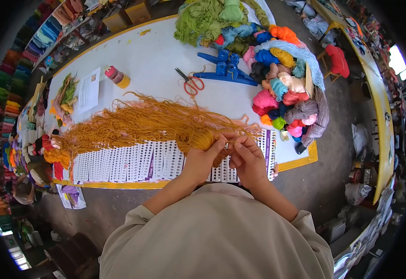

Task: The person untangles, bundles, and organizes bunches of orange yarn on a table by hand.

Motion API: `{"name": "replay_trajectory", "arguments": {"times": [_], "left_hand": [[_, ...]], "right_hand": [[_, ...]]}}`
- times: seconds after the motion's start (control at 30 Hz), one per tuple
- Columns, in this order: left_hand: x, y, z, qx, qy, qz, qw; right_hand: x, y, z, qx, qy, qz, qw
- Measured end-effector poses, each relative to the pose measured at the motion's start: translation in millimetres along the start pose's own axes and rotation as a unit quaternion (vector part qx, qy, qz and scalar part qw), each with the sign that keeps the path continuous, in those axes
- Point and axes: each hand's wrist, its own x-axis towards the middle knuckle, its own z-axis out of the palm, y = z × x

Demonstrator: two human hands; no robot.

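Note:
My left hand [202, 162] is closed around a bunched hank of mustard yarn [197, 139] at the table's near edge. Close beside it, my right hand [249, 160] has thumb and fingers pinched together, almost meeting the left fingertips. Whatever lies in that pinch is too small to make out. Long loose mustard strands [133, 122] stretch leftward from the hank across the table, with some pale pink yarn among them. Under the yarn lies a row of white cards with punched holes [114, 163], some with purple strips.
Red-handled scissors [193, 85] lie beyond the yarn, beside a blue plastic tool [224, 69]. A red-and-yellow bottle [117, 77] and a printed sheet [89, 90] are further left. Coloured yarn balls [283, 88] crowd the right end, with green hanks [203, 23] behind.

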Motion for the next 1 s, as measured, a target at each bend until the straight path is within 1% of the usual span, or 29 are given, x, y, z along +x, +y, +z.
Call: {"name": "replay_trajectory", "arguments": {"times": [0.07,0.1,0.17,0.3,0.37,0.4,0.47,0.5,0.57,0.7,0.77,0.8,0.87,1.0], "left_hand": [[0.7,3.6,-1.7,0.061,-0.016,-0.004,0.998],[1.1,1.8,-4.1,0.061,-0.016,-0.004,0.998],[2.7,-1.9,-8.6,0.025,-0.039,0.029,0.998],[2.2,0.6,-4.5,-0.001,-0.036,0.028,0.999],[3.4,-1.5,-6.1,-0.003,-0.059,0.004,0.998],[3.4,-1.4,-6.3,-0.003,-0.059,0.004,0.998],[3.3,-0.8,-6.6,0.101,-0.063,0.007,0.993],[3.0,0.6,-5.9,0.101,-0.063,0.007,0.993],[1.8,6.1,-2.7,0.081,-0.070,-0.041,0.993],[3.2,11.4,-2.6,0.092,-0.049,-0.056,0.993],[6.2,5.9,-7.4,0.078,-0.059,-0.030,0.995],[6.7,5.7,-8.2,0.078,-0.058,-0.030,0.995],[7.7,5.7,-9.1,0.030,-0.068,-0.037,0.997],[8.6,4.0,-10.6,0.040,-0.057,-0.030,0.997]], "right_hand": [[1.7,-0.5,-1.4,0.049,0.012,0.020,0.999],[2.7,-0.5,-2.3,0.049,0.013,0.020,0.999],[5.2,-0.1,-4.3,0.060,0.020,0.033,0.997],[6.7,0.1,-4.1,0.060,0.016,0.028,0.998],[6.1,-2.3,3.5,-0.030,0.039,0.016,0.999],[6.9,-1.4,4.7,-0.029,0.039,0.016,0.999],[8.0,0.4,5.6,-0.162,0.017,0.008,0.987],[8.9,2.0,4.0,-0.162,0.017,0.008,0.987],[11.6,6.1,-0.8,-0.182,0.000,0.007,0.983],[14.7,6.4,-0.5,-0.164,0.003,0.003,0.986],[14.9,3.2,4.3,-0.130,0.021,0.009,0.991],[15.4,3.5,4.2,-0.130,0.020,0.010,0.991],[15.5,3.7,2.9,-0.081,0.023,0.015,0.996],[19.0,5.5,0.8,-0.051,0.011,0.011,0.999]]}}
